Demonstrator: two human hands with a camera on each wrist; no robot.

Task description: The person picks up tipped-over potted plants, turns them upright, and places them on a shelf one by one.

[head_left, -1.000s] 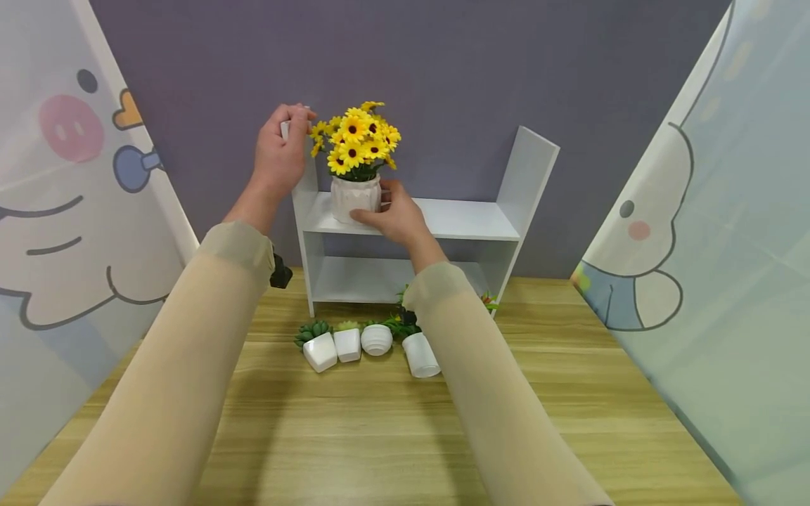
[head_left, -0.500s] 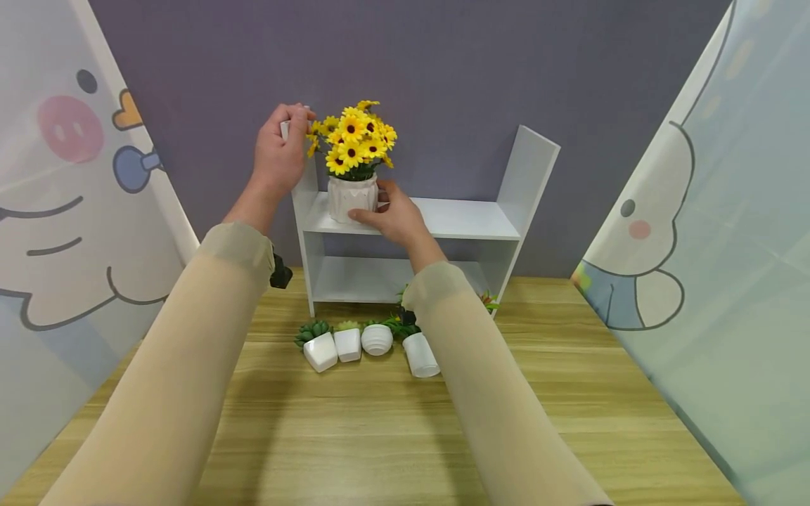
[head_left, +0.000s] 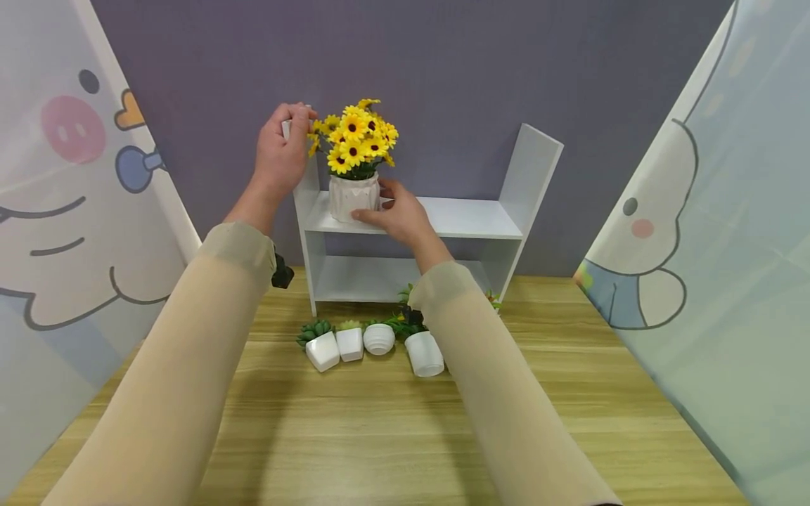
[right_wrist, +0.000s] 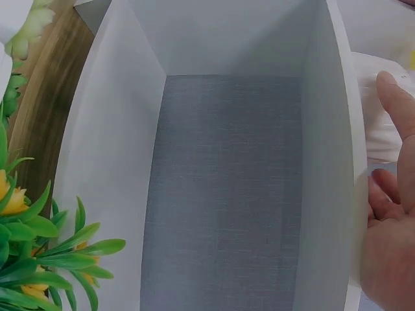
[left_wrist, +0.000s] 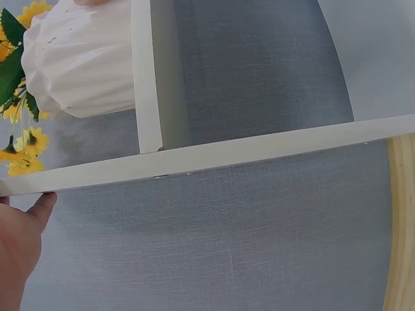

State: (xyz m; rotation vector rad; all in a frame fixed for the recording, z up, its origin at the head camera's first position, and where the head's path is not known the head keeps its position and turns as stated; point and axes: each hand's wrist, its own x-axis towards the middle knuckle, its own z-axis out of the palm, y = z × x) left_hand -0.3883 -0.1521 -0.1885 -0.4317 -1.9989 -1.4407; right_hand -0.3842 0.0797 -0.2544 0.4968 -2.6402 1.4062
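Note:
A white ribbed flowerpot (head_left: 353,200) with yellow daisy-like flowers (head_left: 354,137) stands upright at the left end of the upper board of a white shelf (head_left: 468,218). My right hand (head_left: 405,216) holds the pot from its right side, thumb across the front and fingers behind. In the right wrist view the thumb lies against the pot (right_wrist: 379,110). My left hand (head_left: 281,151) grips the top of the shelf's left side panel, beside the flowers. The left wrist view shows that hand (left_wrist: 19,243) with a fingertip at the panel's edge (left_wrist: 97,175).
Several small potted plants lie on the wooden table (head_left: 354,429) before the shelf, among them a succulent in a white pot (head_left: 323,351), a round white pot (head_left: 379,339) and a white cylindrical pot (head_left: 425,354). My right sleeve (head_left: 493,365) hides part of the row.
The flowerpot has shifted slightly left along the upper board with my right hand on it. My left hand stays on the side panel.

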